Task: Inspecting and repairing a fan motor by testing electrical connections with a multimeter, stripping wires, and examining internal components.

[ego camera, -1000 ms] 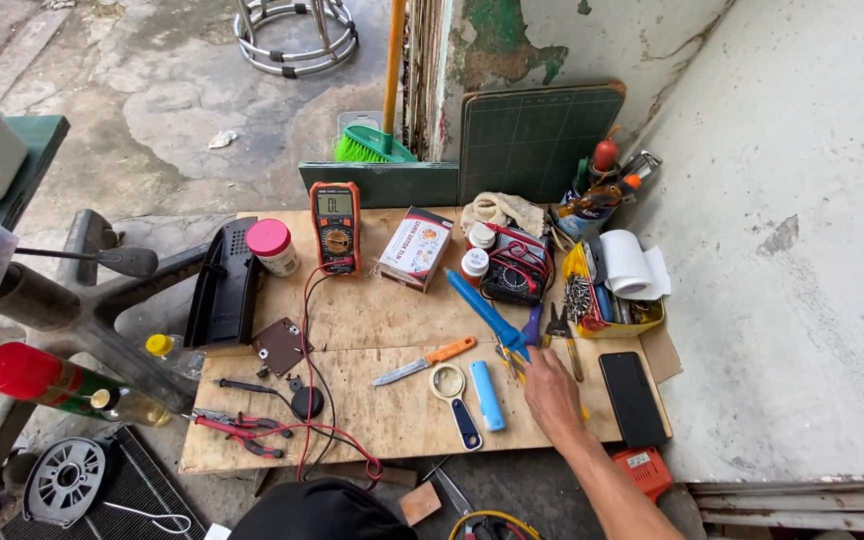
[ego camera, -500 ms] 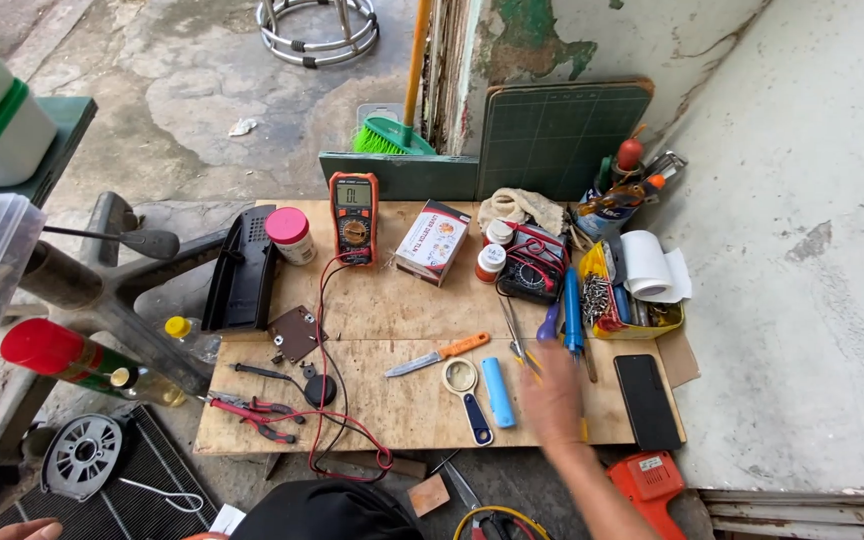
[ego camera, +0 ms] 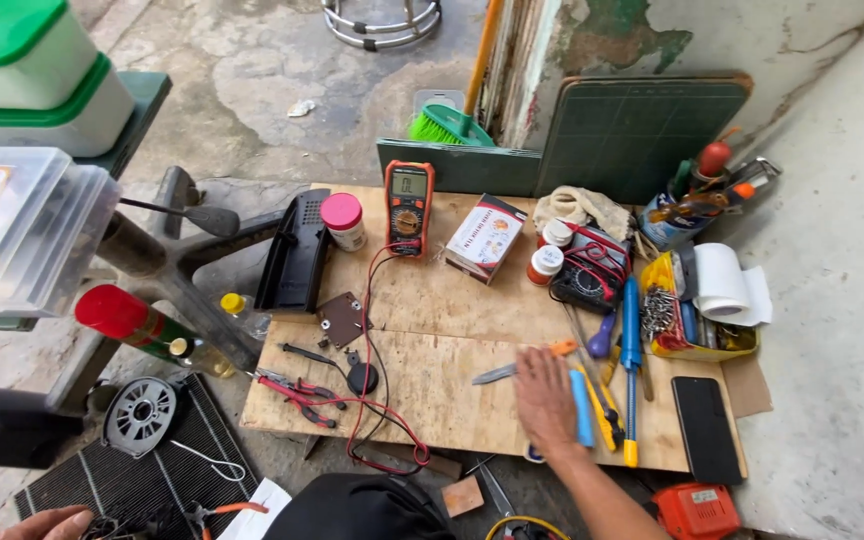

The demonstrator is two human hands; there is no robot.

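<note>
- Right hand (ego camera: 545, 400) lies palm down, fingers loose and gripping nothing, on the plywood work board (ego camera: 432, 300) near its front edge.
- Fingertips touch the orange-handled utility knife (ego camera: 522, 364); a light blue tube (ego camera: 581, 407) lies just beside the hand.
- Left hand (ego camera: 47, 522) shows at the bottom left corner, off the board; cannot tell its grip.
- Orange multimeter (ego camera: 408, 208) stands at the back edge.

Outdoor repair workshop: multimeter (ego camera: 409, 207), screwdrivers (ego camera: 631, 360), plywood bench (ego camera: 432, 390)
</note>
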